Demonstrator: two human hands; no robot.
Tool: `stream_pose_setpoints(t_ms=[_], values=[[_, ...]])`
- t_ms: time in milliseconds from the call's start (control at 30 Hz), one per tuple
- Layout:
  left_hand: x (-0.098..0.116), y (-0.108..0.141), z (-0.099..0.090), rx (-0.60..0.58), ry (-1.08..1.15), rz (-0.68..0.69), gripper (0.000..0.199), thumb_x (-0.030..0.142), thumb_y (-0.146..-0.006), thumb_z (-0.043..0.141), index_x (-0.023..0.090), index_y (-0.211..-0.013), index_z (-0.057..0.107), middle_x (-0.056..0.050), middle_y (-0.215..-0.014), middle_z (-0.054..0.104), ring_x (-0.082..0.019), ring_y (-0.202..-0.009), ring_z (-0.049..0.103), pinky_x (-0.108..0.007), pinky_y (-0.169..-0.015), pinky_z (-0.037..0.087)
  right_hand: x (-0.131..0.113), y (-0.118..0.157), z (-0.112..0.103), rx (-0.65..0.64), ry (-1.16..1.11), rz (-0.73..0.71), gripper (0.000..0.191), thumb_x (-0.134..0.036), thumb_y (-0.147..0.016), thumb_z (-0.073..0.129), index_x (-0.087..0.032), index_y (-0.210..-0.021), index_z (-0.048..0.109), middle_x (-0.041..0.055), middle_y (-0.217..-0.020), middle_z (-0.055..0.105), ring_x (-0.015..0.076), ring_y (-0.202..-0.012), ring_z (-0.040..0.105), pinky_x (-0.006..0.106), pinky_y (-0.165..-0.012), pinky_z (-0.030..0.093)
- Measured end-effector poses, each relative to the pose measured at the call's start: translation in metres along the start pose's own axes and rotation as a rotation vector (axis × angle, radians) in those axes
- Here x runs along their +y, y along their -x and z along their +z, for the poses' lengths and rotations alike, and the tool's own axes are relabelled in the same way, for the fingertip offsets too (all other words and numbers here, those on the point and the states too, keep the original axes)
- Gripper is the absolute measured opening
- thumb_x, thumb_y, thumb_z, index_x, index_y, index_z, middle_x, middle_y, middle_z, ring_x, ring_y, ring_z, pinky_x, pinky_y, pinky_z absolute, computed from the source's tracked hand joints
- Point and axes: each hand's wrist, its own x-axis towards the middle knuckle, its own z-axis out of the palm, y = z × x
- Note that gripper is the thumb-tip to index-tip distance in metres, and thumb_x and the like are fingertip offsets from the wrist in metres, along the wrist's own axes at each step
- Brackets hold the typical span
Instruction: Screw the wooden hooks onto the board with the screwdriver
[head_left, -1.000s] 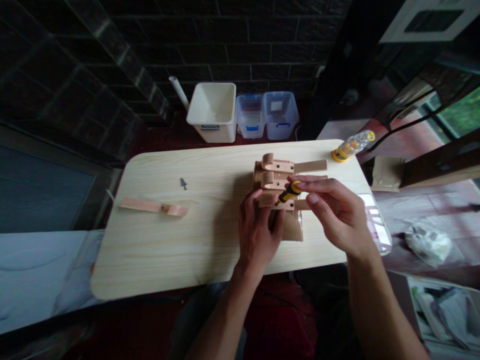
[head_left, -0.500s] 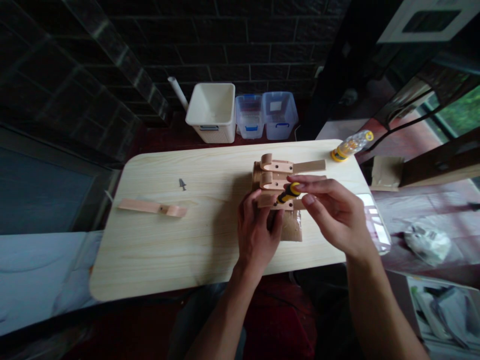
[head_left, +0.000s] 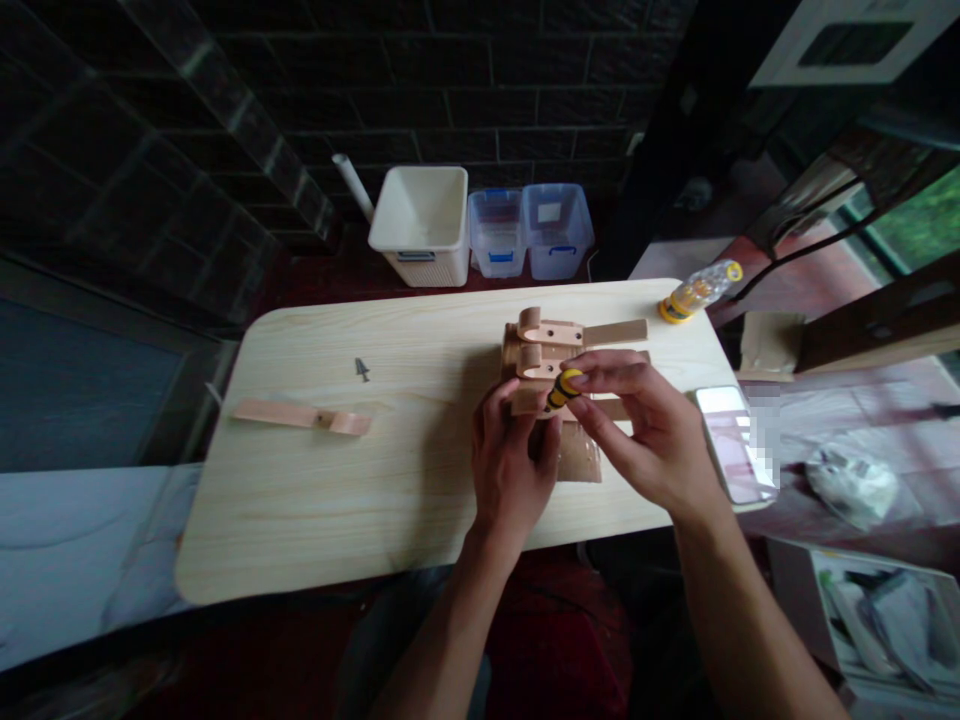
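My right hand (head_left: 645, 430) pinches a short yellow-and-black screwdriver (head_left: 564, 390), tilted with its tip toward the nearest of several wooden hook pieces (head_left: 531, 402). Around the left end of that piece my left hand (head_left: 510, 470) is closed, its fingertips pressed to the wood. The hook pieces lie side by side across a plastic-wrapped wooden block (head_left: 581, 455). Two farther hook pieces (head_left: 551, 333) show dark screw holes, and wooden strips (head_left: 619, 332) stick out to the right. The screwdriver's tip and the screw under it are hidden or too small to make out.
On the table (head_left: 337, 520) lie a loose wooden hook strip (head_left: 300, 415) and a few screws (head_left: 362, 369) at left. A clear bottle with a yellow base (head_left: 694, 292) and a phone (head_left: 731, 440) are at right. Plastic bins (head_left: 420, 210) stand behind the table.
My right hand has shifted a little left and closer to my left hand, and the screwdriver handle has moved left with it. My left hand keeps its hold.
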Motion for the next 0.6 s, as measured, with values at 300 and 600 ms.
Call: stream_pose_setpoints(t_ms=[300, 600], values=[[0.0004, 0.0002, 0.0008, 0.016, 0.006, 0.003, 0.032, 0.030, -0.109, 0.070, 0.026, -0.141, 0.072, -0.016, -0.156, 0.062, -0.034, -0.148, 0.059, -0.056, -0.123, 0.056, -0.0006, 0.0039, -0.0019, -0.016, 0.010, 0.048, 0.031, -0.012, -0.106, 0.071, -0.032, -0.129, 0.071, 0.0049, -0.142, 0.079, 0.0237, -0.136, 0.076, 0.046, -0.117, 0.063], [0.0002, 0.0012, 0.0017, 0.030, 0.002, 0.004, 0.034, 0.029, -0.108, 0.072, 0.026, -0.142, 0.073, -0.016, -0.153, 0.062, -0.035, -0.146, 0.059, -0.057, -0.121, 0.057, -0.0052, -0.0007, -0.0045, -0.003, 0.118, -0.018, 0.028, -0.013, -0.104, 0.073, -0.032, -0.125, 0.072, 0.0055, -0.135, 0.080, 0.0240, -0.133, 0.076, 0.046, -0.111, 0.064]])
